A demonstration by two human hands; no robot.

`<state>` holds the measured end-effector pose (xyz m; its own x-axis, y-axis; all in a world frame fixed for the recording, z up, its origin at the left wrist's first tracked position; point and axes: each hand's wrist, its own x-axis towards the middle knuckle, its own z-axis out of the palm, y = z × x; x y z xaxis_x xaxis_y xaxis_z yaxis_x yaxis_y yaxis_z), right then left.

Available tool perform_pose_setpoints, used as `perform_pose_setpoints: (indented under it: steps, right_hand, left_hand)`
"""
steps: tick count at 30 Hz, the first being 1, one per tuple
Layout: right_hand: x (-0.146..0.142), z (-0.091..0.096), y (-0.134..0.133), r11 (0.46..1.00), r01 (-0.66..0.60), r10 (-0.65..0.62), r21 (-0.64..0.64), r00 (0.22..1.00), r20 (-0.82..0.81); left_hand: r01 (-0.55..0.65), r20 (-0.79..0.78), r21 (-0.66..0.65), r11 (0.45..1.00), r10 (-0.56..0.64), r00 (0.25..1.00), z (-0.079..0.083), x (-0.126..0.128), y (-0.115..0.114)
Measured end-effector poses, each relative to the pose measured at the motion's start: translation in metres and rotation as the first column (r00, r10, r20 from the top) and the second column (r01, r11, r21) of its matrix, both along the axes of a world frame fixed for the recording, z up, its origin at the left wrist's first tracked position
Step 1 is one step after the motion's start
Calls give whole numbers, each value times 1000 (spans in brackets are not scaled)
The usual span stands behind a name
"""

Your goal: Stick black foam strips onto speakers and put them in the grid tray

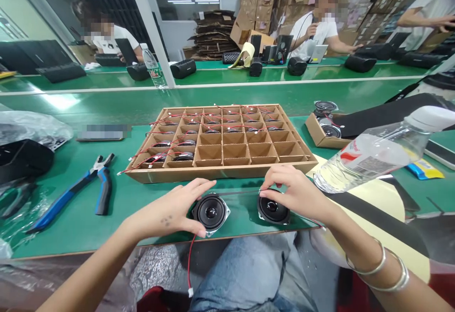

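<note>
My left hand (177,207) curves round a round black speaker driver (210,212) at the table's front edge, thumb at its lower rim and fingers above it. A red wire with a white plug hangs from this driver over the edge. My right hand (293,191) is over a second speaker driver (273,206), thumb and forefinger pinched at its upper left rim. Between the two drivers runs a thin dark strip (238,192), its right end at the pinched fingertips. Behind my hands lies a divided cardboard tray (220,174) with several wired drivers in its cells.
Blue-handled pliers (71,198) lie at the left, near a black casing (24,160). To the right, a water bottle (377,153) leans beside a small cardboard box (314,132) of drivers and yellow backing paper (387,198). Co-workers sit across the green bench.
</note>
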<state>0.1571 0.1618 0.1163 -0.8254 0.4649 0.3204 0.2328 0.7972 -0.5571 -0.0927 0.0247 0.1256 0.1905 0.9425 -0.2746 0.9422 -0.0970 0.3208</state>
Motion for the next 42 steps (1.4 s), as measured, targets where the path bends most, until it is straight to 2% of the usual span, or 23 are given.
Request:
perform_pose_setpoints:
  steps: [3,6,13,18,33,42]
  right_hand:
    - [1,-3,3,999,-41,41,-27,999,0]
    - [2,-6,6,996,-65,65,-64,998,4]
    - [3,-10,10,989,-109,111,-98,994,15]
    - [2,-12,10,988,-109,112,-109,993,25]
    - [2,-18,-1,990,-125,129,-69,990,61]
    - [6,-22,-11,987,-152,157,-56,983,96]
  left_hand:
    - [98,234,-34,995,-88,968,-3,-23,2]
    - [137,271,-16,990,-128,954,-5,-26,5]
    - [124,70,131,984,-134,989,-19,-14,0]
    - [114,-1,216,970,-117,993,-27,-8,-9]
    - [82,-77,171,982,-70,995,-23,2,-11]
    - [88,-134,208,974,-61,989,-22,8,-11]
